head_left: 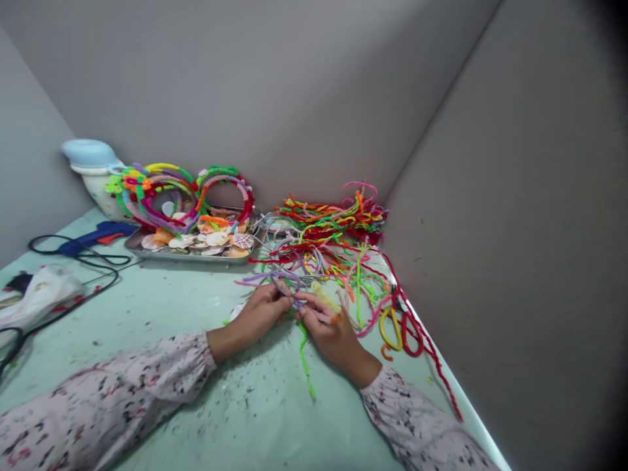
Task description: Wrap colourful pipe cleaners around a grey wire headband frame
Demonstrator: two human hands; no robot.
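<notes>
My left hand and right hand are close together near the counter's right edge. Both sets of fingertips pinch a purple pipe cleaner, and a green pipe cleaner trails out beneath them towards me. The piece looks barely begun to me.

Just beyond my hands lie bare grey hoops and a big tangle of loose pipe cleaners in the far right corner, so plenty seems left. Several wrapped headbands stand finished in the shell tray at the far edge.

A blue glue gun and its black cable lie to the left. The pale green counter is speckled with scraps, and plain grey walls close it in.
</notes>
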